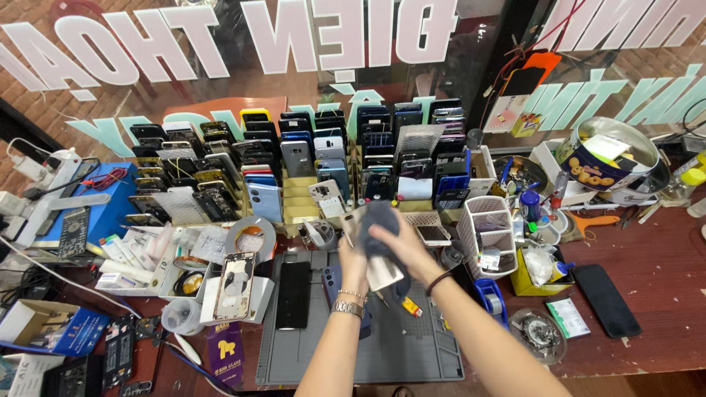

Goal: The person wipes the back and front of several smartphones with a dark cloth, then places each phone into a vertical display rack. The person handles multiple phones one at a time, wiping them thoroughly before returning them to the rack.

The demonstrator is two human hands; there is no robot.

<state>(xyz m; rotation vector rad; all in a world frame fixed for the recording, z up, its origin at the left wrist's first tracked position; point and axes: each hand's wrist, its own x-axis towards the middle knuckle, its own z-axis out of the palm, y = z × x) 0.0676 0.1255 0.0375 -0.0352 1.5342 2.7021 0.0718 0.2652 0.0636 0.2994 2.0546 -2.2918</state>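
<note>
A grey work mat (412, 353) lay at the middle of the crowded bench, and everything else sat around it. Well to the left of the mat stood a blue box (110, 202) with a red cable on it; nearer, just off the mat's left edge, a phone back shell (235, 285) leaned on a white stand below a roll of tape (250, 237). On the mat's left part lay a black phone (293, 294), face up.

Above the mat's middle the left hand (353, 268), with a bracelet at the wrist, had its fingers curled shut on the lower edge of a silver phone (375, 254), held tilted in the air. The right hand (401, 246) pressed a dark cloth (379, 219) on the phone's upper part, fingers folded down and clamped on the cloth.

Behind the mat stood racks of phones (323, 158). Right of the mat stood a white basket (489, 220), then a second black phone (605, 300) flat on the red table (662, 272).

A likely risk: the phone was gripped only by its lower edge, so a hard push through the cloth could have slipped it loose onto the mat or the small screwdriver (408, 305) below
</note>
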